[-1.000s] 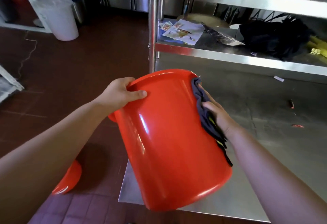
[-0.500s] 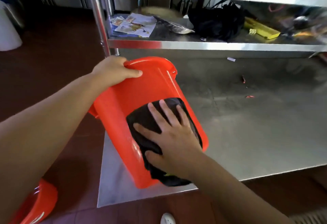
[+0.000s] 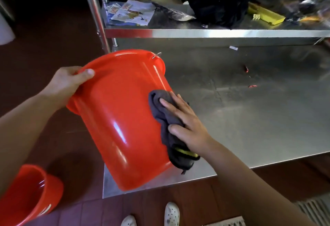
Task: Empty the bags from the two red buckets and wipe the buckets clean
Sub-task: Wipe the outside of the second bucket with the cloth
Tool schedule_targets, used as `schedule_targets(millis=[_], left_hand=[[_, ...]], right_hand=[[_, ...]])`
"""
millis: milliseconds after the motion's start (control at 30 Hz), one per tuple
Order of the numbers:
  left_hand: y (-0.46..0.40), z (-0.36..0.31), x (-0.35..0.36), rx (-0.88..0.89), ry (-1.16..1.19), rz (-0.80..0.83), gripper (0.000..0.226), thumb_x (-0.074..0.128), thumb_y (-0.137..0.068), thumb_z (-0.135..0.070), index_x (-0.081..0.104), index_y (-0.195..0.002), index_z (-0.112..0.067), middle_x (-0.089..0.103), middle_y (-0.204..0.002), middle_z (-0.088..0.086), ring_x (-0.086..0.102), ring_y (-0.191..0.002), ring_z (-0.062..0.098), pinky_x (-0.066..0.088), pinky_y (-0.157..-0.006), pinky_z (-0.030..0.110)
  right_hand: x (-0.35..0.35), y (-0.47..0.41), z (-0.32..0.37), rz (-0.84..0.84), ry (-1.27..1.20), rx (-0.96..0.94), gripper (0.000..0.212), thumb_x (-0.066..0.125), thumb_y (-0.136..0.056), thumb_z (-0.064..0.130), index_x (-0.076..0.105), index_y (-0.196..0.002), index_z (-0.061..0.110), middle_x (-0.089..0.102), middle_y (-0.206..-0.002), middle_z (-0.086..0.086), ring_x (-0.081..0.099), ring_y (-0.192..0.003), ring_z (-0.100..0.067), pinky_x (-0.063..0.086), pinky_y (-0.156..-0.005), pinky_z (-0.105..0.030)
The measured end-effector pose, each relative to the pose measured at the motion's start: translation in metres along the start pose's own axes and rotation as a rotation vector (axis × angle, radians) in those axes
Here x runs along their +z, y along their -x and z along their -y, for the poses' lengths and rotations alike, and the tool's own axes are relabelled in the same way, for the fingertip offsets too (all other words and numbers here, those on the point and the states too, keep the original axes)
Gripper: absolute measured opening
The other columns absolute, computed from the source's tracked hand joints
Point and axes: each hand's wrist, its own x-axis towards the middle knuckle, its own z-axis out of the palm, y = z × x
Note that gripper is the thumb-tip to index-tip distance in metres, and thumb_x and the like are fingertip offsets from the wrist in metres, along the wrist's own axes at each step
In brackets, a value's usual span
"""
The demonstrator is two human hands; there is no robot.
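Note:
A red bucket (image 3: 114, 118) is tilted over the front left corner of the steel table (image 3: 250, 118), its mouth turned away from me and its base toward me. My left hand (image 3: 67, 84) grips the rim at the upper left, thumb on the outside. My right hand (image 3: 185, 124) presses a dark grey cloth (image 3: 160, 111) flat against the bucket's right outer wall, fingers straight. A yellow-edged part of the cloth hangs below my wrist. A second red bucket (image 3: 26, 195) stands upright on the floor at the lower left.
A steel shelf (image 3: 214, 32) above the table's back holds papers (image 3: 132, 11), a black bag (image 3: 219, 9) and a yellow object (image 3: 266, 15). Small red scraps (image 3: 246, 68) lie on the table. My white shoes (image 3: 171, 213) stand on the brown tile floor.
The cloth and my right hand slid from the bucket's underside round to its right side wall. The bucket turned in my left hand, and the view shifted so the floor bucket shows more.

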Motion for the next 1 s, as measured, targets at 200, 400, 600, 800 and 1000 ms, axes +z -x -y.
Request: schedule_targets(millis=[200, 400, 600, 800, 1000], left_hand=[[0.034, 0.046, -0.039, -0.042, 0.058, -0.108, 0.043, 0.046, -0.092, -0.052, 0.059, -0.075, -0.015, 0.054, -0.071, 0.013, 0.058, -0.053, 0.018, 0.049, -0.047, 0.028], [0.035, 0.034, -0.066, 0.054, 0.100, 0.058, 0.033, 0.047, -0.091, -0.009, 0.074, -0.088, -0.029, 0.070, -0.092, -0.009, 0.064, -0.087, 0.007, 0.054, -0.072, 0.016], [0.029, -0.013, -0.050, -0.001, 0.015, 0.147, 0.017, 0.058, -0.091, -0.029, 0.071, -0.086, -0.018, 0.071, -0.076, -0.009, 0.065, -0.071, 0.006, 0.049, -0.066, 0.025], [0.028, -0.023, -0.033, -0.099, 0.045, 0.049, 0.048, 0.061, -0.069, -0.061, 0.072, -0.081, -0.015, 0.073, -0.087, 0.008, 0.067, -0.083, 0.018, 0.053, -0.083, 0.037], [0.035, 0.001, -0.033, -0.130, 0.201, -0.153, 0.054, 0.070, -0.074, -0.057, 0.070, -0.077, -0.003, 0.067, -0.073, 0.015, 0.059, -0.069, 0.020, 0.049, -0.066, 0.037]], right_hand=[[0.012, 0.001, -0.010, 0.006, -0.671, 0.326, 0.050, 0.038, -0.094, 0.001, 0.043, -0.135, 0.030, 0.046, -0.142, 0.005, 0.045, -0.129, -0.007, 0.039, -0.102, -0.018], [0.014, -0.007, 0.003, -0.007, -1.017, 0.478, 0.050, 0.039, -0.092, 0.000, 0.047, -0.135, 0.023, 0.056, -0.130, 0.004, 0.047, -0.125, -0.021, 0.048, -0.091, -0.023], [0.030, -0.027, 0.037, 0.041, -0.415, 0.270, 0.057, 0.046, -0.090, 0.015, 0.033, -0.133, 0.050, 0.018, -0.156, 0.014, 0.012, -0.145, -0.005, 0.011, -0.120, -0.037], [0.062, -0.051, 0.090, 0.128, 0.510, -0.248, 0.069, 0.039, -0.077, 0.048, 0.019, -0.142, 0.053, -0.002, -0.160, 0.011, -0.013, -0.146, -0.015, -0.002, -0.115, -0.051], [0.061, -0.075, 0.100, 0.230, 0.590, -0.464, 0.061, 0.048, -0.081, 0.042, 0.036, -0.140, 0.045, 0.009, -0.160, 0.009, -0.007, -0.147, -0.016, -0.005, -0.115, -0.054]])
